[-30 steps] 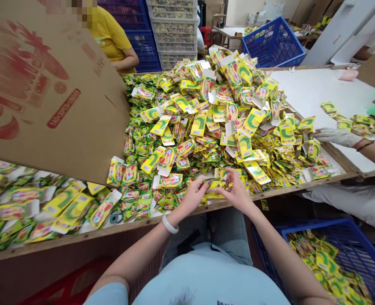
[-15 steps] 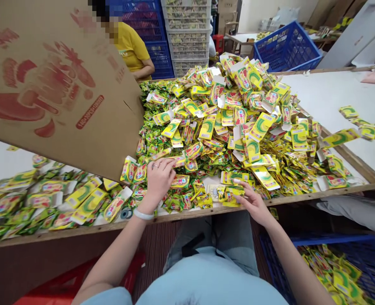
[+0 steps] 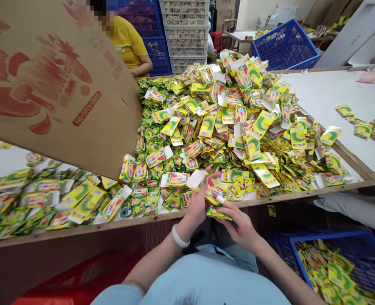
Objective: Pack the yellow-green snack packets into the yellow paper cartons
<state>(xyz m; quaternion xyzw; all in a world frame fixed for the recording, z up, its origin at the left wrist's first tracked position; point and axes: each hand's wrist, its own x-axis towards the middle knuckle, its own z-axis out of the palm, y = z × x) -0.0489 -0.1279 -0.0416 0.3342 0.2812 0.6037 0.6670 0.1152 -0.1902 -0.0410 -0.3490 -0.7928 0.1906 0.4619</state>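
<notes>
My left hand (image 3: 197,205), with a white band on its wrist, is closed around a small candy box (image 3: 210,185) whose white flap stands out at the upper left. Beside it, my right hand (image 3: 240,223) pinches small green and yellow candy packets (image 3: 218,213) at the lower end of the box. Both hands are close together over the table's front edge. Just beyond them lie another candy box (image 3: 175,179) with red and green print and a mound of loose packets and boxes (image 3: 206,127). Whether any packets are inside the held box is hidden.
A large cardboard carton (image 3: 56,84) leans over the left of the table. The wooden table edge (image 3: 270,198) runs across the front. A blue crate (image 3: 365,254) with packs stands low at right; another blue crate (image 3: 285,44) tilts behind. A person in a yellow shirt (image 3: 130,42) sits opposite.
My left hand has moved right and toward me from the pile and now holds a candy box. My right hand has come left and nearer with packets, meeting the left hand.
</notes>
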